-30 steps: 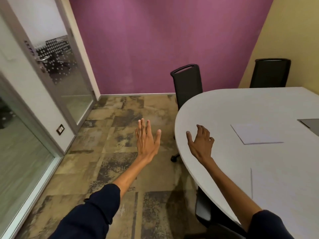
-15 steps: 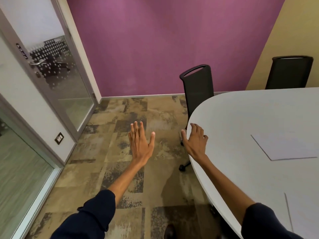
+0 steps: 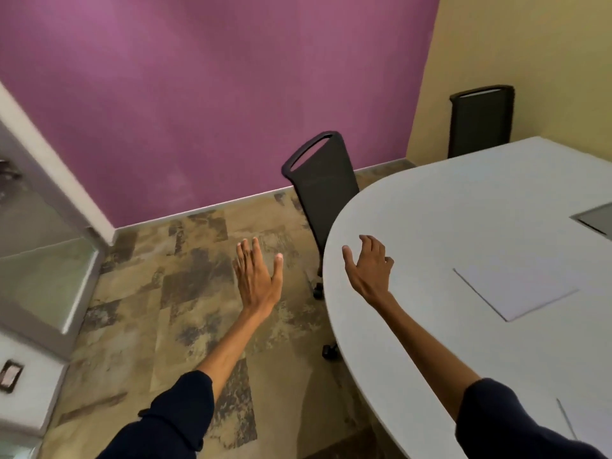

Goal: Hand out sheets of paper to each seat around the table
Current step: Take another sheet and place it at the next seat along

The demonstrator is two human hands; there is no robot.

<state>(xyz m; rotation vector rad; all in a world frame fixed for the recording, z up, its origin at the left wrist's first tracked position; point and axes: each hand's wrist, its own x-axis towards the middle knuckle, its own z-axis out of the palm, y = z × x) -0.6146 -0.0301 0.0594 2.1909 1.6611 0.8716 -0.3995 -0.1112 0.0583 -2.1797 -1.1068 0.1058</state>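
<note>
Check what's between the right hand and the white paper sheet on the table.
Only bare grey tabletop between the right hand and the white paper sheet, per the head view.

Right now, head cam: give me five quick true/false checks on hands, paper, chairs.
1. Both hands are empty. True: the left hand and the right hand hold nothing.
2. The left hand is over the table. False: it hangs over the floor, beside the table.
3. A sheet of paper lies flat on the table, right of the right hand. True.
4. The right hand is pressing on that sheet. False: it is apart from it, near the table's curved edge.
5. Only one chair is in view. False: one black chair stands by the purple wall and a second chair by the yellow wall.
</note>
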